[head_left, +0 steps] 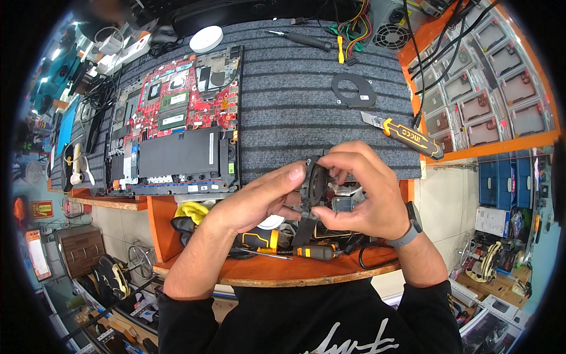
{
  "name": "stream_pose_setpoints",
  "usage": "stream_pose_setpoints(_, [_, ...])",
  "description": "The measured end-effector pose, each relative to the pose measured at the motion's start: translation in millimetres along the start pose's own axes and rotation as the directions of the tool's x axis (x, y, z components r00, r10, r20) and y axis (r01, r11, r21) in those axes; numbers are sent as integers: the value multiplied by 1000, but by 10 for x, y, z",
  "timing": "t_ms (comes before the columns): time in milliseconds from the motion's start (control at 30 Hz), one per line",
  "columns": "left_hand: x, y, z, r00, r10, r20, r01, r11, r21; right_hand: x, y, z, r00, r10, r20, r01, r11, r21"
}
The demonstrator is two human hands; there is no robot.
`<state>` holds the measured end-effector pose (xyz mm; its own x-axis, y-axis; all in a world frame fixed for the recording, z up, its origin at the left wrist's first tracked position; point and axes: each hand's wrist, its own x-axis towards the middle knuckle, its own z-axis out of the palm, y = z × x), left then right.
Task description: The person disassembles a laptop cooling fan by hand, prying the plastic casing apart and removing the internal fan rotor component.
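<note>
Both my hands hold a dark laptop cooling fan on edge just over the mat's near edge. My left hand grips its left side, thumb along the top. On the other side, my right hand closes its thumb and fingers on the rim. A dark strip hangs below the fan. Farther off on the mat lies a black fan cover plate with a round opening. Near my right hand rests a yellow-and-black utility knife, blade out. To the left sits an opened laptop with a red circuit board.
A striped grey mat covers the bench. Beyond lie a screwdriver, a white round lid, coloured cables and a power supply. Clear drawers stand right. Below my hands, an orange shelf holds tools.
</note>
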<state>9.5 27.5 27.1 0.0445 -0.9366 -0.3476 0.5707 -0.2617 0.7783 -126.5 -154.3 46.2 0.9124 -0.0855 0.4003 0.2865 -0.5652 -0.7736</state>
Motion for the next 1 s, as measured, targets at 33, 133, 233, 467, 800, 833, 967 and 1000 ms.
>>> stream_pose_setpoints(33, [5, 1, 14, 999, 8, -35, -9, 1000, -16, -2, 1, 7, 1000, 1, -12, -1, 1000, 4])
stream_pose_setpoints(133, [18, -5, 30, 994, 34, -100, -37, 999, -25, -18, 7, 3, 999, 11, -44, -11, 1000, 7])
stream_pose_setpoints(233, [31, -11, 12, 992, 47, -116, -46, 999, 8, -22, 13, 3, 997, 10, -77, -11, 1000, -22])
stream_pose_setpoints(467, [44, -24, 2, 993, 81, -82, -90, 989, -117, -18, 76, -20, 983, -4, -186, -5, 999, -45])
stream_pose_setpoints(800, [60, -105, 11, 977, 140, -160, -153, 986, -73, -17, 153, 33, 994, -14, -113, 14, 1000, 3])
stream_pose_setpoints(833, [52, -73, 33, 974, 210, -78, -218, 971, -103, -8, 119, 53, 997, -28, -76, 28, 1000, 2])
stream_pose_setpoints(967, [73, -87, 9, 953, 293, -83, -294, 956, -4, 0, 65, 70, 999, 5, -41, -5, 1000, -15])
stream_pose_setpoints(1000, [73, -77, 5, 952, 291, -91, -296, 954, -39, -1, 62, 81, 998, -7, -61, 4, 999, -45])
